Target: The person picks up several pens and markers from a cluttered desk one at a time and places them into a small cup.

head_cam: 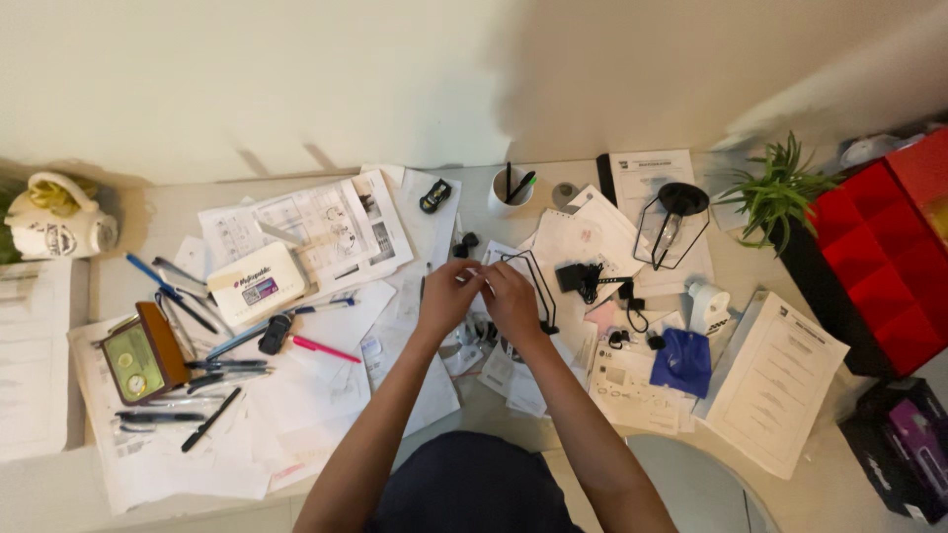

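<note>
Both my hands meet over the middle of a cluttered desk. My left hand (446, 294) and my right hand (512, 298) pinch something small between their fingertips; it is too small to tell what it is. A black wire frame (538, 286) stands just right of my right hand, touching or close to it. Papers (425, 355) lie under both hands.
A black wire-cage lamp (671, 225) stands at the back right beside a potted plant (780, 192) and red cube shelf (879, 247). A white cup with pens (511, 192), black charger and cables (592, 281), blue cloth (683, 360), scattered pens (197, 370), small desk clock (143, 353), mug (59, 217).
</note>
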